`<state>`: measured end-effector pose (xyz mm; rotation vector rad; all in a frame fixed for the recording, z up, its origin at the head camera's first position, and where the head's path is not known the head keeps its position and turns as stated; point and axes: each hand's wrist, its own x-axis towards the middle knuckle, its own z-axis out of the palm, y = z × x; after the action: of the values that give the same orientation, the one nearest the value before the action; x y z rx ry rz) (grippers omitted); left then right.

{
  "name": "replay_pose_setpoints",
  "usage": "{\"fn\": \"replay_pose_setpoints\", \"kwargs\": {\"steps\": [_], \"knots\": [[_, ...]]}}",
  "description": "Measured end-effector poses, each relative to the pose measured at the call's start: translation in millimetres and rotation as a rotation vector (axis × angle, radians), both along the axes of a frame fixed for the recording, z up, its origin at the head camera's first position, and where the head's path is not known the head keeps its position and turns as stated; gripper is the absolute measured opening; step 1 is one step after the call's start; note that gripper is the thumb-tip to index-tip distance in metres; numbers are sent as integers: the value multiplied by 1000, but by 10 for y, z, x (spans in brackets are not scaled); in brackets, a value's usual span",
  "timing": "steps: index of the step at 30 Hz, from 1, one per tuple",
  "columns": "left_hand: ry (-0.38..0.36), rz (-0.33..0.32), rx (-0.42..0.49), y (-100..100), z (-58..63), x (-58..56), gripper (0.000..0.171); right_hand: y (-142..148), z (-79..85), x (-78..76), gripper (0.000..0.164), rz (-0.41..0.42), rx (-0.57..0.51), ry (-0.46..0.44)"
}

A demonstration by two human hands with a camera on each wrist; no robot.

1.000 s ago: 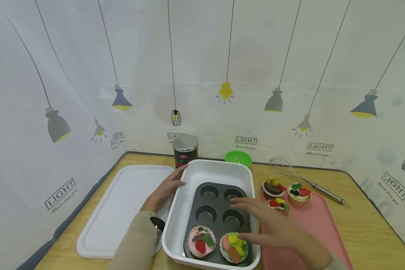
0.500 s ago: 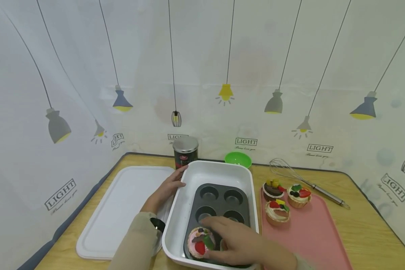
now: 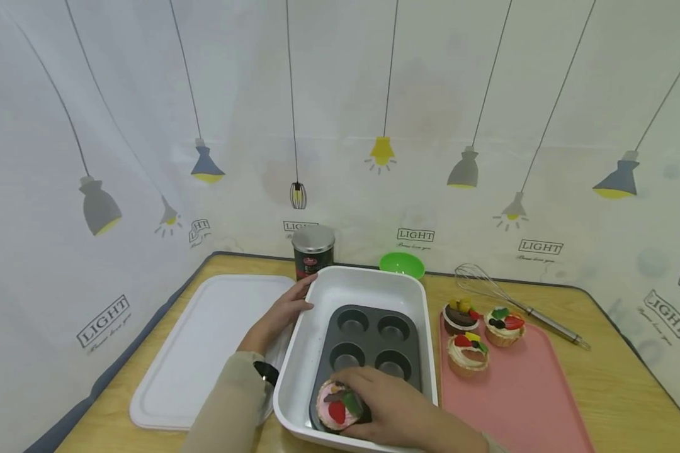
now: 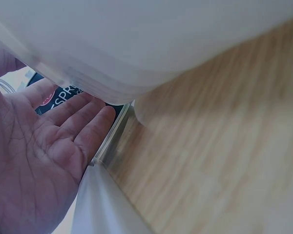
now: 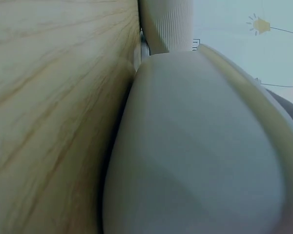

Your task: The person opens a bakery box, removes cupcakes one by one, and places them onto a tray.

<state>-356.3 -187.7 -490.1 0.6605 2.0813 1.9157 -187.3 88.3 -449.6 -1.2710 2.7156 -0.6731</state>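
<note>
My right hand [image 3: 399, 409] reaches into a white deep dish [image 3: 368, 277] and grips a pink-cream fruit tart [image 3: 335, 408] at its right side. The tart, topped with a strawberry, sits at the front left of the dark muffin tin [image 3: 368, 345] inside the dish. The cup to its right is hidden under my hand. My left hand [image 3: 280, 318] holds the dish's left rim, thumb over the edge; in the left wrist view its fingers [image 4: 90, 134] lie along the outer wall. The right wrist view shows mostly the dish's outside [image 5: 195, 146].
Several fruit tarts, one of them with a cream top [image 3: 468, 358], stand on a pink tray [image 3: 515, 396] at right. Behind it lies a whisk [image 3: 549, 324]. A green bowl [image 3: 402, 264] and an espresso tin [image 3: 314, 251] stand behind the dish. A white board [image 3: 204, 352] lies left.
From over the tin's right side, my right hand has moved left and down, past the yellow-topped tart, and taken hold of the pink tart. My left hand has stayed at the rim.
</note>
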Motion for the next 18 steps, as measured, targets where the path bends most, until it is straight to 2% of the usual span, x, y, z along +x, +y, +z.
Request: {"fn": "replay_pose_setpoints", "kwargs": {"steps": [11, 18], "knots": [[1, -3, 10, -4, -49, -23, 72, 14, -54, 2, 59, 67, -13, 124], [-7, 20, -28, 0, -10, -5, 72, 21, -19, 3, 59, 80, -1, 143]]}}
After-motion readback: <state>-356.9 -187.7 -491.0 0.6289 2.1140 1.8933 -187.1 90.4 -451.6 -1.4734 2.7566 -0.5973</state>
